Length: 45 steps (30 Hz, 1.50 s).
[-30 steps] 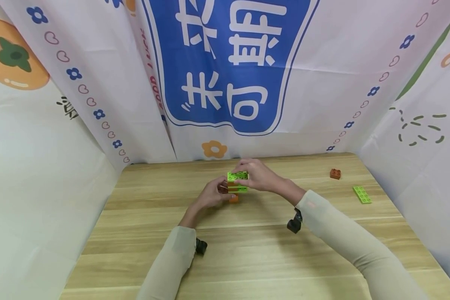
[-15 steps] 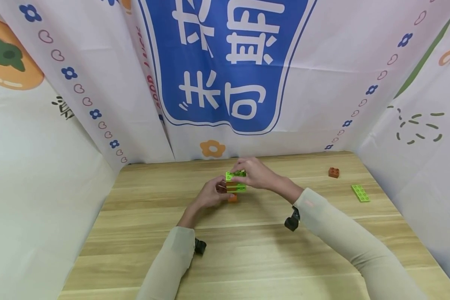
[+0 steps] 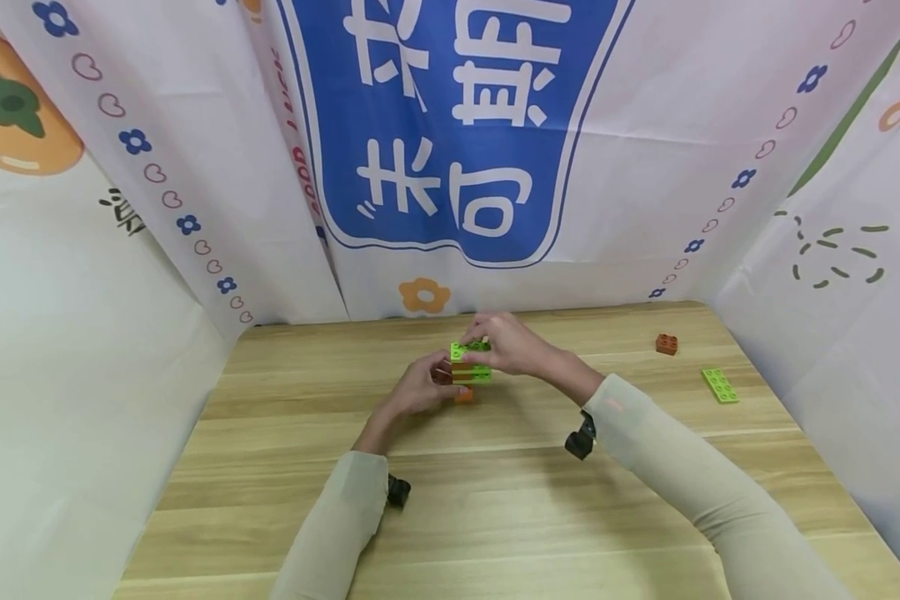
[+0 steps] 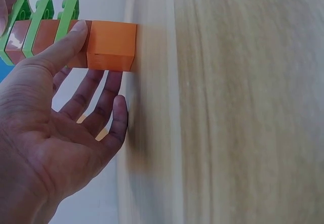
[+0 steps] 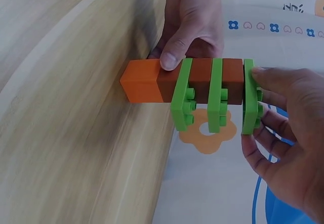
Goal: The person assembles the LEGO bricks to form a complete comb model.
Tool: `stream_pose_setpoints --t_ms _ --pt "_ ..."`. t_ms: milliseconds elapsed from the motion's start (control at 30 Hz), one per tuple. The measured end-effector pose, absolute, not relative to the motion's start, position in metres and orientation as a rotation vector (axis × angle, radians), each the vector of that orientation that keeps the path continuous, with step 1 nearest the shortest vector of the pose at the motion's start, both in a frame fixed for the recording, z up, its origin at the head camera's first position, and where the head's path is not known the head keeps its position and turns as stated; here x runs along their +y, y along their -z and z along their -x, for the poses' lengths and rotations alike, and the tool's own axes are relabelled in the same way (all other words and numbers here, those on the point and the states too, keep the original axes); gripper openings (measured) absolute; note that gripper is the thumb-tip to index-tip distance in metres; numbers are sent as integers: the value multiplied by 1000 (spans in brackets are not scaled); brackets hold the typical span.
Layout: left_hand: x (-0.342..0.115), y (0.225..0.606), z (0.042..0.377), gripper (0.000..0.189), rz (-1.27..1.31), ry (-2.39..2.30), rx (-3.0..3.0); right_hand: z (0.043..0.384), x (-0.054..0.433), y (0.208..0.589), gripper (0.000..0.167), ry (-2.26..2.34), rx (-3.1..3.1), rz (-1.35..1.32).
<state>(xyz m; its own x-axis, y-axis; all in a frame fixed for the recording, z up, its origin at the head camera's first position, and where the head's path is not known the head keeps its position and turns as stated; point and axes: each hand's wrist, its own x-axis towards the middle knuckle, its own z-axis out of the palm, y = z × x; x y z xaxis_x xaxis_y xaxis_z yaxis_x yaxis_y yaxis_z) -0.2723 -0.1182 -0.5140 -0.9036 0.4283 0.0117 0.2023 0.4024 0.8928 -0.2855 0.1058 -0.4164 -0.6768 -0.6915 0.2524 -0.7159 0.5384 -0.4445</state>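
A toy brick tower stands upright on the table, with an orange block (image 5: 142, 81) at its foot. Above it, brown blocks (image 5: 201, 77) alternate with green studded plates that jut out to one side. My left hand (image 3: 420, 386) grips the lower tower, thumb on the lowest brown block and some fingers behind it, partly hidden. At the top, my right hand (image 3: 516, 344) pinches the uppermost green plate (image 5: 249, 92) between thumb and fingers. That plate lies against the top brown block, with a thin dark line between them in the right wrist view.
On the wooden table (image 3: 450, 517), a loose brown brick (image 3: 666, 344) lies at the back right. Nearer the right edge is another green plate (image 3: 720, 386). A printed cloth (image 3: 630, 167) hangs behind the table, with more cloth at both sides.
My right fingers have shifted slightly over the top green plate and cover more of its studs. The left hand keeps its grip, and the head view has drifted a little.
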Motion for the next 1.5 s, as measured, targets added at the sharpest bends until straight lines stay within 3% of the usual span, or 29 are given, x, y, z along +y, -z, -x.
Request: stream_pose_setpoints --t_ms 867,1500 --pt "-122 513 277 45 -563 -1492 2456 282 104 420 29 -824 -2682 -1169" --pt "-117 513 270 45 -517 -1477 2463 285 148 429 37 -919 -2675 -1085"
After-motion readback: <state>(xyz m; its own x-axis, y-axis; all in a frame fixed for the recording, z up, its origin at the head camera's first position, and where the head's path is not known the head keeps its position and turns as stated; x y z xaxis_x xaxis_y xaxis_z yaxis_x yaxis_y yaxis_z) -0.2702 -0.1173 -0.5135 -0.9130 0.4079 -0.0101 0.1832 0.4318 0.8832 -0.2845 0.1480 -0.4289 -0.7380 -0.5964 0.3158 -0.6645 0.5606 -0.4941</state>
